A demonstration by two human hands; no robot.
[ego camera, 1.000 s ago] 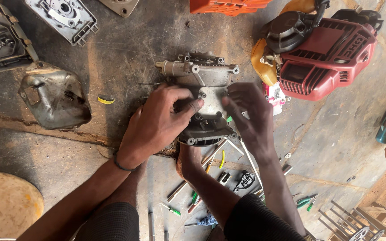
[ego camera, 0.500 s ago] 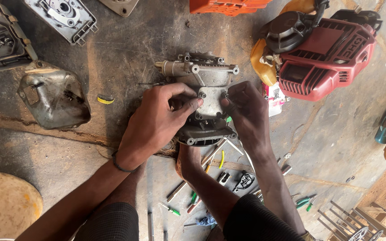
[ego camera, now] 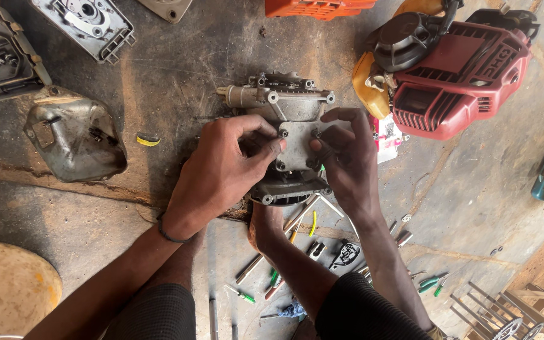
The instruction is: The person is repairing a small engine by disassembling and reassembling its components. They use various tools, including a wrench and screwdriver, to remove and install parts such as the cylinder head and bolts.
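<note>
engine block [ego camera: 294,141]: dull grey metal, dark greasy patches;
engine cover [ego camera: 467,79]: red, with a black starter housing;
fuel tank [ego camera: 368,85]: yellow;
wristband [ego camera: 166,232]: black;
floor [ego camera: 171,69]: dark, oil-stained concrete;
screwdrivers [ego camera: 242,294]: green handles;
casing [ego camera: 316,7]: orange

A small-engine repair workshop, worked on the ground. The oil-stained concrete floor [ego camera: 158,56] carries a red engine unit [ego camera: 461,75] at two o'clock, grey metal covers [ego camera: 73,135] at nine o'clock, and scattered screwdrivers [ego camera: 240,294] and wrenches [ego camera: 319,204] at six o'clock.
</note>
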